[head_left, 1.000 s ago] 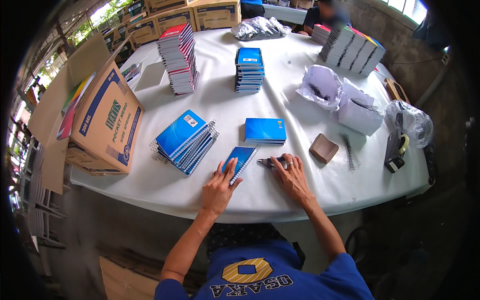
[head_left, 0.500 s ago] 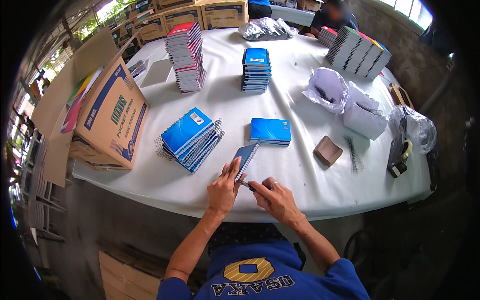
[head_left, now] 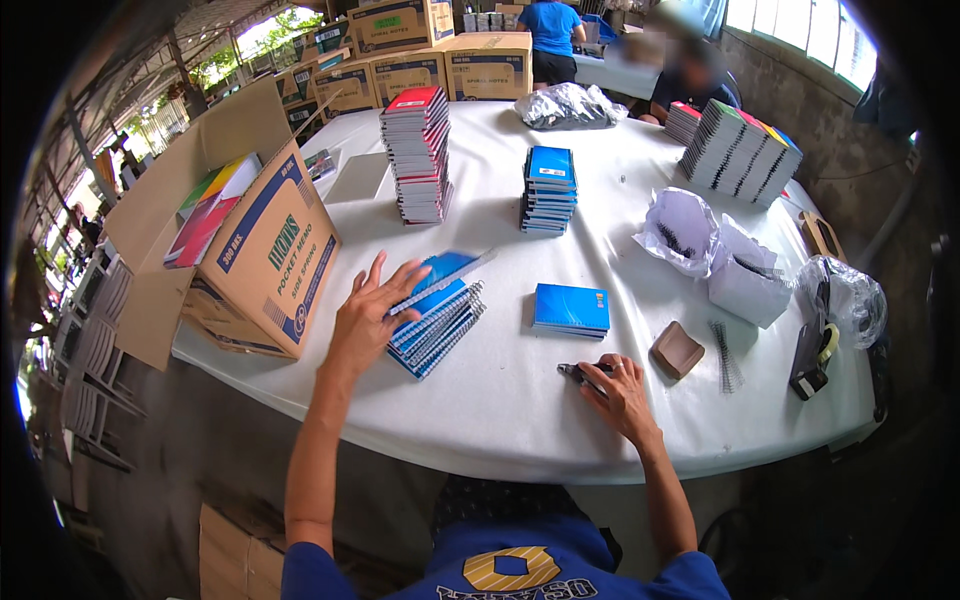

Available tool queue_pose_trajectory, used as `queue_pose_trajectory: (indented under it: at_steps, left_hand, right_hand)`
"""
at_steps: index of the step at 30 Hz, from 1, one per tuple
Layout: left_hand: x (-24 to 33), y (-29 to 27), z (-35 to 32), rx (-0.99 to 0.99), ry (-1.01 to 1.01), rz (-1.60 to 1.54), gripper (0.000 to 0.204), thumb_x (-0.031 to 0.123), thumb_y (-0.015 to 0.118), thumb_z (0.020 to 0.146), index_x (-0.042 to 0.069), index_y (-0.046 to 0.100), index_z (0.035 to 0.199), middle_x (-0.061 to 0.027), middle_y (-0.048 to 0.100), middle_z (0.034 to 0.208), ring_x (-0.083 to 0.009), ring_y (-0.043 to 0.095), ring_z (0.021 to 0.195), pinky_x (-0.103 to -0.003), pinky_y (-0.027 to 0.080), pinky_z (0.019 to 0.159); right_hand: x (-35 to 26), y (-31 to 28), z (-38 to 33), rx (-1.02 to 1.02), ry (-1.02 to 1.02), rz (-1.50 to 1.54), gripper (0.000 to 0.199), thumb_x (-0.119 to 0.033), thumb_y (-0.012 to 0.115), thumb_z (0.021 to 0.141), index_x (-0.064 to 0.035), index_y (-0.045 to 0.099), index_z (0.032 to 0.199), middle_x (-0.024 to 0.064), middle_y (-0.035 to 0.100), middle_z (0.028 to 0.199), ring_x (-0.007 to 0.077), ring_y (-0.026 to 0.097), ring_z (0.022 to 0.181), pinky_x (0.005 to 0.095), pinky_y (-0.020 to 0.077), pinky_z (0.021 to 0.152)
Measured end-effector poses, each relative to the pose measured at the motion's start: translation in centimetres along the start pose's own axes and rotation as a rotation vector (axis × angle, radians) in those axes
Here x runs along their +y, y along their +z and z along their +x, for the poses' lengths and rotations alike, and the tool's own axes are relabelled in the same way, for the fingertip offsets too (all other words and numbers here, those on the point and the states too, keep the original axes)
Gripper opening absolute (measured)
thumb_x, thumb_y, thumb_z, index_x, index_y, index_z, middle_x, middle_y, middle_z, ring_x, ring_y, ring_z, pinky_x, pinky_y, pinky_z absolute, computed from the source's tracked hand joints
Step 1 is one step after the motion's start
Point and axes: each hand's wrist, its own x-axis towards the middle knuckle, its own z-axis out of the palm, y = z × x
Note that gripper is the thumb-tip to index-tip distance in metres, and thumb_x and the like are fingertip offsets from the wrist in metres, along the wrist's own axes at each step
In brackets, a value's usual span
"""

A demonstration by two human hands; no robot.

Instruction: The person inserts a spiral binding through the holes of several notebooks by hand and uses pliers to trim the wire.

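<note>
My left hand (head_left: 362, 318) is over a skewed stack of blue spiral notebooks (head_left: 437, 340) at the left of the table. A tilted blue spiral notebook (head_left: 448, 270), smeared by motion, sits between its thumb and fingers just above the stack. My right hand (head_left: 622, 392) is closed around small dark-handled pliers (head_left: 578, 372), resting low at the table's front, their tip pointing left. Just beyond the pliers lies a short pile of blue notebooks (head_left: 571, 308). A small brown tray (head_left: 678, 350) and a loose wire coil (head_left: 727, 358) lie right of that hand.
An open carton (head_left: 270, 260) holds colourful notebooks at left. Tall red (head_left: 417, 160) and blue notebook stacks (head_left: 549, 190) stand farther back. White paper-lined containers (head_left: 745, 275) with coils and a tape dispenser (head_left: 812, 362) are right. A person (head_left: 692, 80) sits across the table.
My left hand has carried the notebook from the front middle leftward to the stack. My right hand has moved right with the pliers, away from the notebook. The head view has shifted.
</note>
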Motion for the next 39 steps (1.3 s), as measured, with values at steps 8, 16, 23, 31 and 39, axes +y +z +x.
queue_pose_trajectory:
  at_steps: [8, 16, 23, 31, 39]
  left_hand:
    - [-2.7, 1.3, -1.3, -0.534, -0.089, 0.035, 0.080, 0.066, 0.059, 0.070, 0.028, 0.053, 0.140, -0.0009, 0.041, 0.153, -0.0389, 0.018, 0.148, -0.066, 0.014, 0.113]
    - [6.8, 5.5, -3.2, -0.159, 0.063, -0.105, 0.054, 0.026, 0.075, 0.079, 0.020, 0.063, 0.131, -0.0048, 0.045, 0.150, -0.0366, 0.016, 0.149, -0.055, 0.013, 0.118]
    - [12.3, 14.6, -6.9, -0.027, -0.510, -1.101, 0.074, 0.019, 0.073, 0.088, 0.004, 0.036, 0.149, -0.0166, 0.030, 0.157, -0.0266, 0.010, 0.150, -0.038, 0.014, 0.119]
    - [14.7, 15.9, -6.0, -0.009, -0.728, -1.264, 0.038, 0.033, 0.057, 0.100, -0.003, 0.063, 0.113, -0.0034, 0.064, 0.097, -0.0125, 0.054, 0.089, -0.029, 0.045, 0.082]
    - [10.7, 8.8, -4.6, -0.655, -0.022, -0.147, 0.064, 0.020, 0.070, 0.086, 0.022, 0.045, 0.145, -0.0204, 0.068, 0.108, -0.0408, 0.066, 0.084, -0.041, 0.054, 0.079]
  right_hand:
    - [5.2, 2.2, 6.9, 0.311, 0.472, 0.085, 0.033, -0.029, 0.074, 0.084, -0.0020, 0.066, 0.101, 0.0165, 0.064, 0.090, 0.0325, 0.065, 0.084, 0.0430, 0.0497, 0.073]
    - [8.6, 1.8, 12.0, -0.156, 0.812, 0.467, 0.039, -0.034, 0.083, 0.070, 0.0019, 0.070, 0.078, 0.0217, 0.070, 0.083, 0.0320, 0.069, 0.078, 0.0407, 0.0531, 0.068]
    - [3.5, 1.6, 8.1, 0.311, 0.831, 1.086, 0.025, -0.018, 0.080, 0.077, 0.0013, 0.065, 0.079, 0.0095, 0.065, 0.074, 0.0146, 0.064, 0.071, 0.0290, 0.0511, 0.064]
    - [-7.1, 5.0, 1.0, 0.367, 0.668, 1.336, 0.042, -0.015, 0.083, 0.077, -0.0024, 0.060, 0.110, 0.0053, 0.064, 0.098, 0.0143, 0.061, 0.084, 0.0312, 0.0524, 0.077]
    - [-4.2, 0.6, 0.9, -0.088, 0.212, 0.902, 0.033, -0.009, 0.080, 0.076, -0.0041, 0.064, 0.104, 0.0082, 0.068, 0.094, 0.0212, 0.063, 0.088, 0.0321, 0.0484, 0.079]
